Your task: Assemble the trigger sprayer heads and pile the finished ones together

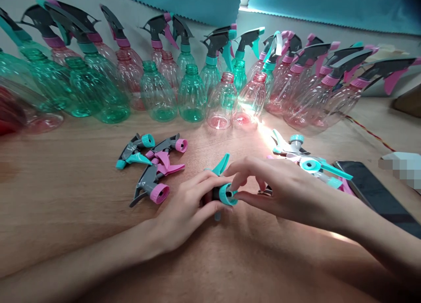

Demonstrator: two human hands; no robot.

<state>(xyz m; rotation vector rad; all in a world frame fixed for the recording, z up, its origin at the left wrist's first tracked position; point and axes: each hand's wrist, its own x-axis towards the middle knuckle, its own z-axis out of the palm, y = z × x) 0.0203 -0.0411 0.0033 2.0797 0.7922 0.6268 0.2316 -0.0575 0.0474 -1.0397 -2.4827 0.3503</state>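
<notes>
On the table in front of me, my left hand (189,202) is closed around a grey trigger spray head with a turquoise collar (224,194). The collar's opening faces right, and the turquoise trigger (221,164) points up behind my fingers. From the right, my right hand (279,184) reaches over with thumb and forefinger pinched at the collar's mouth. Whatever small thing sits between those fingertips is too hidden to name. Left of my hands lies a group of grey spray heads with pink collars (160,193) and one with a turquoise collar (148,140).
Clear green bottles (192,94) and pink bottles (221,103) without heads stand across the back. Behind and beside them are bottles with spray heads (345,57). More loose spray heads (311,165) and a dark phone (375,193) lie at right. A blurred red shape (11,112) is far left.
</notes>
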